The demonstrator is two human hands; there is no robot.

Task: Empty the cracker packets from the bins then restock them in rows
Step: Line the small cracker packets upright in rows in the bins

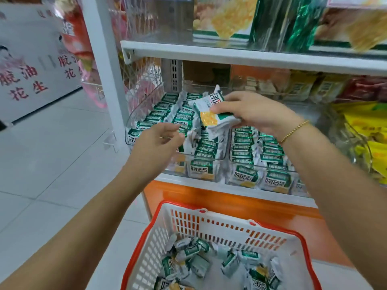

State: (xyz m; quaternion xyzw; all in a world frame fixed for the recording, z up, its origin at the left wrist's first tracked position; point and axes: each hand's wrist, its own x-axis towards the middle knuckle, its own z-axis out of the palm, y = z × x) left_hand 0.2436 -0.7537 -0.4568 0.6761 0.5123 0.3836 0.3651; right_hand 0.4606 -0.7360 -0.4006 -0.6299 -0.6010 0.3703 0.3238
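Right grip (257, 116) pinched on a small stack of cracker packets (211, 116), thumb on the printed face, fingers curled behind; stack held tilted above the clear bins (142, 105). Left grip (159, 139) half-curled with nothing seen in it, just beside the stack and over the left bin's front rows.

Head view, surroundings: green-and-white packets stand in rows (251, 147) in the bins on a white shelf (230, 188). More lie loose and jumbled (188, 260) in a red-rimmed white basket (211, 220) below, in front of the orange base panel (240, 204). Gold bracelet (293, 130) on the right wrist. Yellow bags (374, 130) in the next bin to the right. Boxes (222, 17) on the upper shelf. White upright post (104, 59) at the left, with tiled floor (52, 147) beyond.

Obstructed or unclear: left grip covers part of the left bin's rows; right forearm hides the right-hand bin's far edge. Upper boxes and yellow bags are smeared, print unreadable. Basket's near end is cut off by the frame. Cannot count the packets in the held stack.
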